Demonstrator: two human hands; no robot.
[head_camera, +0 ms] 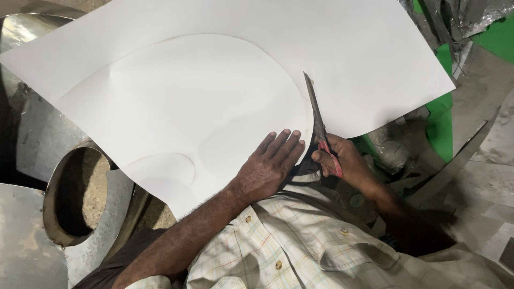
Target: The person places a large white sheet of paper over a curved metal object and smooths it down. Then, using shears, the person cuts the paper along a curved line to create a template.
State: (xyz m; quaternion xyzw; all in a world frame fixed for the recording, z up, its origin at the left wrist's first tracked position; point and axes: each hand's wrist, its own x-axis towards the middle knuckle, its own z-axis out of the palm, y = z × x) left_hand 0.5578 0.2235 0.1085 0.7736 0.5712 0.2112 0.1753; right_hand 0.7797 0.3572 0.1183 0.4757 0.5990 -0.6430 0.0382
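A large white sheet (214, 69) spreads across the middle of the head view, with a curved cut line running through it. My left hand (270, 163) lies flat on the cut part of the sheet, fingers together, pressing it down near the lower edge. My right hand (345, 160) grips a pair of shears (317, 115) with red handles; the dark blades point up and away from me into the cut, in the slit along the curve. The two hands are close together, either side of the cut.
A round metal duct piece (80, 198) with an open hole sits at lower left, with shiny sheet metal (27, 241) beside it. Metal strips and scraps (460, 155) lie at right over green patches (441, 115). My checked shirt (300, 241) fills the bottom.
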